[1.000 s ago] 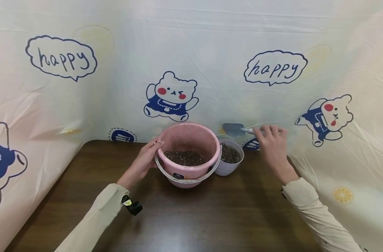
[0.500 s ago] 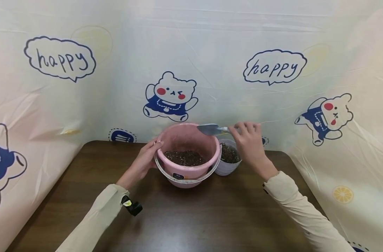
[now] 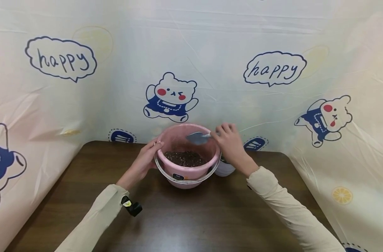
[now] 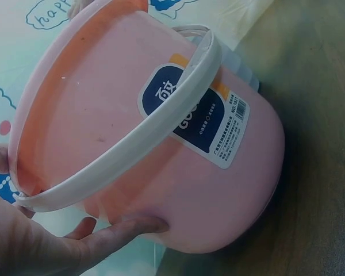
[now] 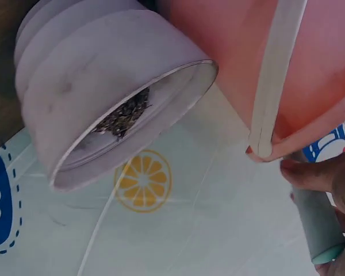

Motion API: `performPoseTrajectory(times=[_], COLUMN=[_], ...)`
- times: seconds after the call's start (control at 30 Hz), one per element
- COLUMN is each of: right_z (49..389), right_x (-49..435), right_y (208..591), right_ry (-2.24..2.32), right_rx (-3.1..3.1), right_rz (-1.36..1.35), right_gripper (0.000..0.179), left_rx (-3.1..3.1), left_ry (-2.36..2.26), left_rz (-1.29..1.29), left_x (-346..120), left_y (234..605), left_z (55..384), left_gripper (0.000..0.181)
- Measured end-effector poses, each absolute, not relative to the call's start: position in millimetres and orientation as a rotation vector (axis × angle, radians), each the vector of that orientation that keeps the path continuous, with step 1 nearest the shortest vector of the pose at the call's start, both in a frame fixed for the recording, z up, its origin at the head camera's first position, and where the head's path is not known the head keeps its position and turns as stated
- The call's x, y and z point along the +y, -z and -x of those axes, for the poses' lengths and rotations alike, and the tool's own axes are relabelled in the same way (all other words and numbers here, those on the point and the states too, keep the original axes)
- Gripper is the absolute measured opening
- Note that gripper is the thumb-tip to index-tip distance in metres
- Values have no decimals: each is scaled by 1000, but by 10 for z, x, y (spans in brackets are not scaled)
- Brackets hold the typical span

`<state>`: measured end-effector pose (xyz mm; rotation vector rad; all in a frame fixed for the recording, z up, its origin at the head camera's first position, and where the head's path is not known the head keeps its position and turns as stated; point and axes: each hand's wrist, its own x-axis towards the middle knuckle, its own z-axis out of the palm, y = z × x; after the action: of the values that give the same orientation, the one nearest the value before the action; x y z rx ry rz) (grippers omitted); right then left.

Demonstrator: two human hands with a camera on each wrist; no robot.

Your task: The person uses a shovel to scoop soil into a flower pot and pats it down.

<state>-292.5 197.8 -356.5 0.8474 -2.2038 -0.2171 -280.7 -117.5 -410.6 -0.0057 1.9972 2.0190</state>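
A pink bucket (image 3: 185,171) with dark soil (image 3: 185,158) in its bottom stands on the table, its white handle (image 4: 132,144) folded down across the front. My left hand (image 3: 144,158) grips the bucket's left rim, the thumb lying along the outer wall in the left wrist view. With my right hand (image 3: 230,145) I hold a small garden trowel (image 3: 197,138) by its grey handle. The trowel's blade hangs inside the bucket mouth, above the soil. Right beside the bucket stands a pale ridged flowerpot (image 5: 92,75) with soil in it, partly covered by my right hand in the head view.
The brown wooden table (image 3: 178,217) carries the bucket and the pot near its back edge. Behind and at both sides hangs a pale printed cloth (image 3: 219,70) with bears and lettering. A black strap (image 3: 132,206) sits at my left cuff.
My right hand has carried the trowel leftward, from above the flowerpot across the bucket's rim to inside its mouth. My left hand keeps its grip on the bucket.
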Motion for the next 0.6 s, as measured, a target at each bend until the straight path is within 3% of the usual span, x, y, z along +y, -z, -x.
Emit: performPoseTrajectory(times=[0.27,0.6], right_z=[3042,3266], right_x=[1740,1415], right_y=[3501,3641], right_ry=[526,673], right_rx=[-2282,-2357], right_rz=[-836,-916], right_gripper=[10,16], left_rx=[2005,2013], left_ry=[-2009,-1998], left_rz=[11,0], left_x=[-1175,-1173], left_y=[4094,4091], left_z=[2822,2816], left_gripper=[67,67])
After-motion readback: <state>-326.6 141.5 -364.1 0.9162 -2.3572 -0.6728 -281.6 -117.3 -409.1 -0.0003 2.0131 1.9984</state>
